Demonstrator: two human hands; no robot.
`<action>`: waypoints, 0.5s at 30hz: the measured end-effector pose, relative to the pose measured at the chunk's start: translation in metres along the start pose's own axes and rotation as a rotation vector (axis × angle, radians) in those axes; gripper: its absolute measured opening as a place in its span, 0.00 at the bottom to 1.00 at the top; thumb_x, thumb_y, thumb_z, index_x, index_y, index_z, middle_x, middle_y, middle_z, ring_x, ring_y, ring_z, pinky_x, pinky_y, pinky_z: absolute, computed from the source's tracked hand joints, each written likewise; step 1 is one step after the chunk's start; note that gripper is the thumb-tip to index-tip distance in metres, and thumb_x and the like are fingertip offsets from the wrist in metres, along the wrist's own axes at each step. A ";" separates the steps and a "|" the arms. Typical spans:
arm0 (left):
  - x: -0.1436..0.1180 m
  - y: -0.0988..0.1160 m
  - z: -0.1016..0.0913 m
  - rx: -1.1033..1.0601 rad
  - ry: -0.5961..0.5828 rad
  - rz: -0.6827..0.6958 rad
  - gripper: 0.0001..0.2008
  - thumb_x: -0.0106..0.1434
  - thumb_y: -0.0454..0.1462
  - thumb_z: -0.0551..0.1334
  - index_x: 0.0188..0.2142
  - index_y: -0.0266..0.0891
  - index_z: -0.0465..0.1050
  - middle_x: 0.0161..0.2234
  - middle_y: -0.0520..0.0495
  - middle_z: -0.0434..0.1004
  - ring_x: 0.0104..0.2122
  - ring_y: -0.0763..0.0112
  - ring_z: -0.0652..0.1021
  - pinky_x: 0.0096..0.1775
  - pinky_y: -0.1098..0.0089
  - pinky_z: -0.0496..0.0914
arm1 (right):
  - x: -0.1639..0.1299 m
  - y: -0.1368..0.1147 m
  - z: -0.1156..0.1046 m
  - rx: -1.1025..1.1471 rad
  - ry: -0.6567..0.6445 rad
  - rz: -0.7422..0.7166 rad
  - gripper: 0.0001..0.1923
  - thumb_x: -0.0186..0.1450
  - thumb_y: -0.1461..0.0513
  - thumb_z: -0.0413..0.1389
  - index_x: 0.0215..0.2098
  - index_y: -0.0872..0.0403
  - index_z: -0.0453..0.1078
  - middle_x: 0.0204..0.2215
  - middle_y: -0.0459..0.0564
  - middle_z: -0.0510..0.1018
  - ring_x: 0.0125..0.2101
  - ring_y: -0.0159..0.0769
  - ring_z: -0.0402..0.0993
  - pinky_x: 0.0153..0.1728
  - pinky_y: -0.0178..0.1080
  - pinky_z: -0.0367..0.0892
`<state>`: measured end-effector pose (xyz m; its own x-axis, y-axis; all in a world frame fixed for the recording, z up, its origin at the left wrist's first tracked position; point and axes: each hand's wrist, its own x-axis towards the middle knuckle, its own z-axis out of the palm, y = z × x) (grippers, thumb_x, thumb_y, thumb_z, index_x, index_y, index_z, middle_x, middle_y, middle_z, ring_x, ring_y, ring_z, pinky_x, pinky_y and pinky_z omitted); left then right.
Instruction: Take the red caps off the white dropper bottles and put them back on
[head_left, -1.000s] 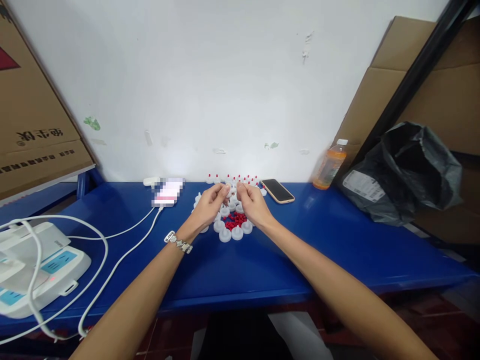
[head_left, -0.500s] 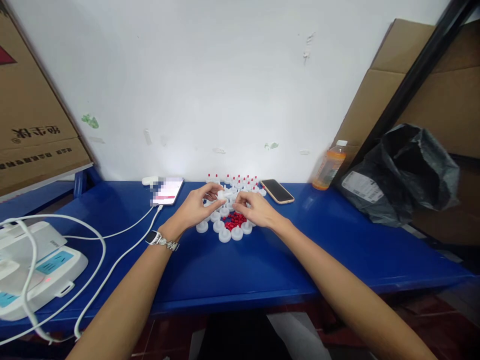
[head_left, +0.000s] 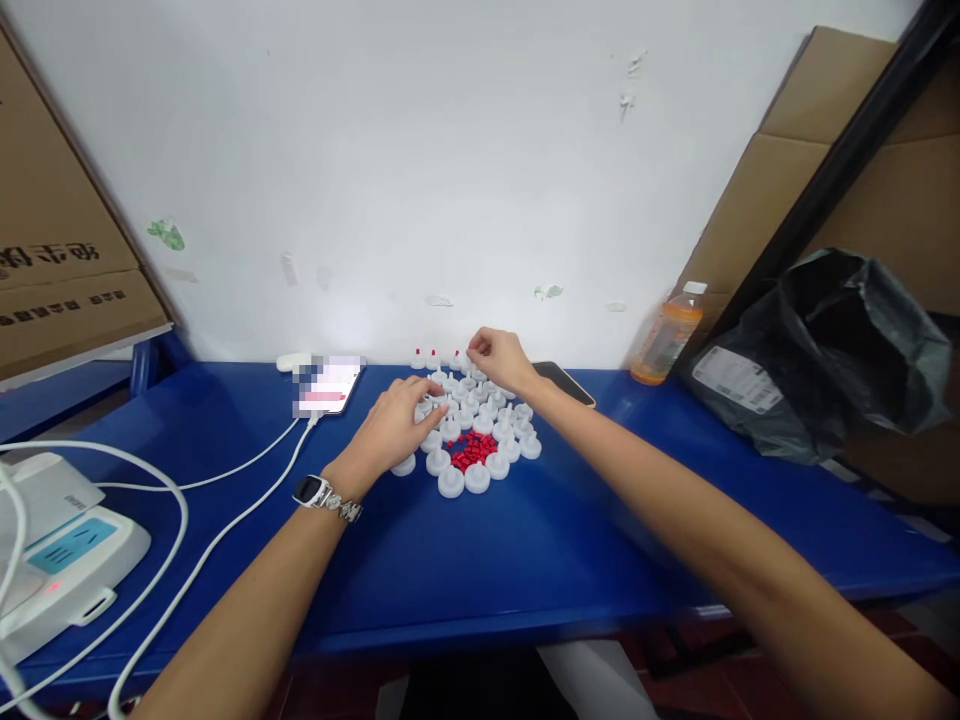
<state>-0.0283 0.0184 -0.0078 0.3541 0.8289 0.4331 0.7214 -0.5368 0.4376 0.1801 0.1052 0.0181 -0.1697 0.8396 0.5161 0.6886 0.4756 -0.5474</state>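
Note:
Several white nozzle caps (head_left: pixel 451 482) stand in a cluster on the blue table (head_left: pixel 480 570). Some at the back, such as a cap (head_left: pixel 433 358) near the wall, carry small red tips. Loose red tips (head_left: pixel 474 450) lie in a heap ringed by the white caps. My left hand (head_left: pixel 401 420) hovers low at the cluster's left side, thumb and fingers apart, nothing visibly held. At the back row, my right hand (head_left: pixel 502 358) has its fingertips pinched together beside the red-tipped caps. What the pinch holds, if anything, I cannot make out.
A phone (head_left: pixel 330 388) on a cable lies left; a second phone (head_left: pixel 566 384) is partly behind my right wrist. A power strip (head_left: pixel 82 570) with looping white cables occupies the left. An orange drink bottle (head_left: pixel 667 335) and a black plastic bag (head_left: pixel 795 350) stand right, by cardboard.
My right hand has moved back toward the wall, to the red-tipped row. My left hand has let go of a white cap and dropped slightly leftward, its fingers opening.

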 end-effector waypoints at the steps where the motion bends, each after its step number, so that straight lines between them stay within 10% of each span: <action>1: 0.000 -0.001 0.001 0.032 -0.014 0.021 0.14 0.68 0.46 0.56 0.46 0.44 0.74 0.47 0.45 0.78 0.46 0.56 0.73 0.48 0.54 0.68 | 0.010 0.005 0.005 -0.083 -0.047 0.023 0.06 0.62 0.65 0.56 0.34 0.56 0.76 0.30 0.51 0.81 0.32 0.35 0.75 0.35 0.35 0.66; 15: 0.000 0.003 0.009 0.040 -0.078 0.097 0.13 0.68 0.46 0.57 0.40 0.44 0.77 0.44 0.44 0.78 0.44 0.54 0.72 0.46 0.53 0.65 | 0.049 0.013 0.033 -0.380 -0.365 0.035 0.08 0.62 0.61 0.59 0.36 0.53 0.80 0.35 0.51 0.84 0.38 0.39 0.76 0.42 0.37 0.64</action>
<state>-0.0204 0.0180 -0.0135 0.4670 0.7842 0.4086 0.7043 -0.6093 0.3643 0.1576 0.1614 0.0140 -0.3300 0.9223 0.2012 0.8939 0.3739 -0.2474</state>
